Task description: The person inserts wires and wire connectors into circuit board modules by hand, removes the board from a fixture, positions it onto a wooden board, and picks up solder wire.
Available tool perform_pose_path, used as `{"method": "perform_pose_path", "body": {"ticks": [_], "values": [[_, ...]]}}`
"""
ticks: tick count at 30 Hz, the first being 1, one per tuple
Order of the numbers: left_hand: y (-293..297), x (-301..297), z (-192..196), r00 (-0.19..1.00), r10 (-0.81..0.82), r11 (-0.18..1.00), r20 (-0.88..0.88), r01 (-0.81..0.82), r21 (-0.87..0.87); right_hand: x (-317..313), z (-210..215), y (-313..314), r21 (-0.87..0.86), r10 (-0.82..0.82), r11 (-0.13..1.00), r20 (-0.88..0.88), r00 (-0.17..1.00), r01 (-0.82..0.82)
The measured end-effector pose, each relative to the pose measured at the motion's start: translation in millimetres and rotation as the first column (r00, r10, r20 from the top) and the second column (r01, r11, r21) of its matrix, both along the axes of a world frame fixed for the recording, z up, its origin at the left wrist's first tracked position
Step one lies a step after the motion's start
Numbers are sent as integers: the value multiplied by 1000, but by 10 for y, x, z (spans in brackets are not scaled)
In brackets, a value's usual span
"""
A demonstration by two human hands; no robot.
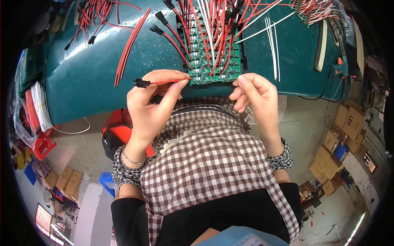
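My left hand [154, 100] pinches a red wire lead [159, 83] between thumb and forefinger. Its black plug [142, 83] sticks out to the left, and the wire's other end meets the near left corner of a green circuit board panel [215, 77]. At the panel's near right corner is my right hand [259, 93], thumb and forefinger pressed together and the other fingers curled; what they hold, if anything, is hidden. Rows of small parts cover the panel. Many red and white wires rise from it, some ending in black plugs [161, 17].
The table [90, 98] has a green top. Loose red wires [132, 47] lie left of the panel, white wires [272, 49] right. A heap of plugged leads [95, 16] is far left, another wired board [314, 11] far right. An orange-tipped tool [337, 67] sits at the right edge.
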State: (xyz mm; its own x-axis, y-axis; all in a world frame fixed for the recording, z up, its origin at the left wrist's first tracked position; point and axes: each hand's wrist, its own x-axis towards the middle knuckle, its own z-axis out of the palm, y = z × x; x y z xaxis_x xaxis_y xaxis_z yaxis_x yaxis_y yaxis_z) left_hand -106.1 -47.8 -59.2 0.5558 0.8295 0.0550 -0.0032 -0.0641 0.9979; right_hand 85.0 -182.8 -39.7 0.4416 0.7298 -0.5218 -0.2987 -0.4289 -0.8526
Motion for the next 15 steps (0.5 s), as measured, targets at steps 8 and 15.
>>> {"method": "perform_pose_path", "body": {"ticks": [8, 15], "values": [[44, -7, 40, 998, -55, 997, -37, 56, 45, -6, -33, -26, 59, 14, 998, -2, 1000, -13], [51, -3, 20, 998, -62, 998, 3, 62, 31, -5, -26, -15, 48, 21, 999, 3, 1000, -22]]}}
